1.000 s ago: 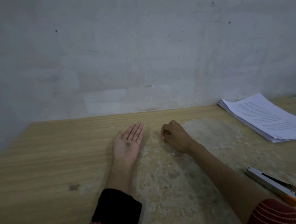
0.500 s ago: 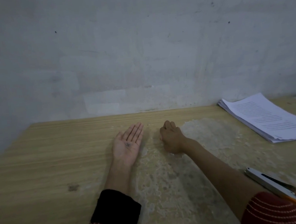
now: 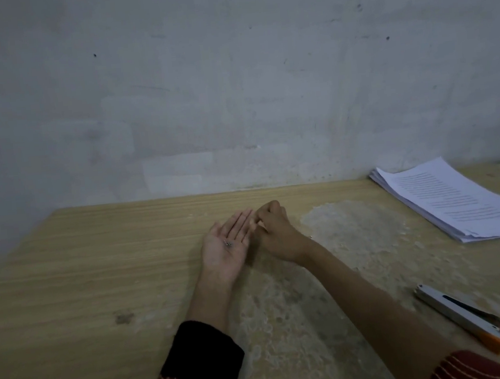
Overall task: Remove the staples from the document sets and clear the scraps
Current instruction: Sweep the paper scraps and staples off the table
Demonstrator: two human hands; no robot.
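Since the earlier frames the right hand (image 3: 272,228) has shifted leftward across the table (image 3: 67,268), from a spot clear of the left hand (image 3: 227,252) to one against that hand's fingertips; the left hand and everything else lie as before. Bottom edge: a black cuff (image 3: 203,355) over red cloth on the left arm, and a red ribbed sleeve (image 3: 473,366) at the lower right. Lower right: a silver tool (image 3: 459,312) with an orange end, lying flat and slantwise on the table, apart from both arms and untouched. Centre: both bare forearms run up the frame over a pale worn patch (image 3: 354,240) in the wood-grain top. Left hand rests back-down on the table, palm up, fingers straight and together; a small dark cluster of staples (image 3: 228,244) lies loose in the middle of the palm. Right hand sits just right of it, back toward the camera, fingers curled in with their tips meeting the left fingertips; whether they pinch anything cannot be told. Right edge, further back: a stack of printed papers (image 3: 457,203), flat, slightly fanned, well apart from the hands. Top half: a grey wall (image 3: 232,84) meeting the table's far edge.
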